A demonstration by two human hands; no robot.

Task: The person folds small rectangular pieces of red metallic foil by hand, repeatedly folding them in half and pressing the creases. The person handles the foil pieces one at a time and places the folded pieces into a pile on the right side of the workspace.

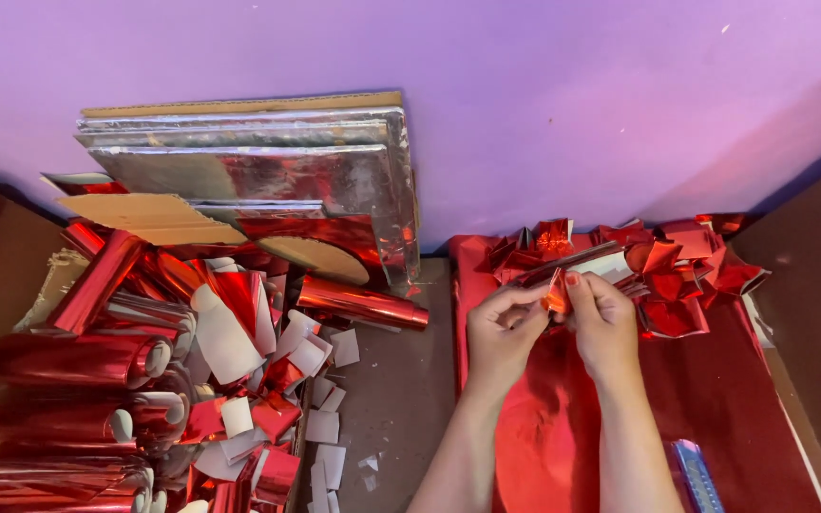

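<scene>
Both forearms rise from the bottom edge; my left hand (504, 332) and right hand (602, 318) meet over the red sheet (715, 399), fingertips pinching a small folded foil piece (556, 293) between them. Folded pieces (662, 261) pile just behind; foil rolls (78, 380) lie well left.

Small folded piece (556, 293) betw. fingers: glossy red foil, creased. Sheet (715, 399) under hands: same shiny foil. Rolls (68, 361): mirror-red film, white paper backing. Boards (268, 161): silver foil over matt cardboard.
</scene>
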